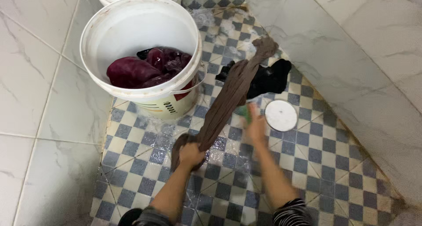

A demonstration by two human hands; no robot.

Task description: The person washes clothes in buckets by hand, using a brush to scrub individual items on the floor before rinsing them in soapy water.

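Your left hand (191,155) is closed tight around the near end of the long brown cloth (231,96), pinning that bunched end against the wet checked floor (325,160). From there the cloth runs away from you in a stretched strip, its far end lying on the tiles beside a heap of black cloth (270,79) near the wall (351,54).

Your right hand (255,122) is blurred with motion, just beside the middle of the brown strip. Something green (242,112) shows at its fingers, most likely a brush or a bar, but how firmly the grip is closed on it you cannot tell from this view.

Judging by this, you are in the scrubbing step: one hand anchors the cloth, the other works along it. The next stroke calls for keeping the left grip firm so the strip stays taut, and for running the right hand along the length without drifting off its edge.

To your left stands a white bucket (110,24) holding dark red cloth (132,71), well apart from both hands. A round white drain cover (281,115) sits in the floor just right of your right hand. Suds lie on the tiles, so the cloth may slide if the anchor slackens
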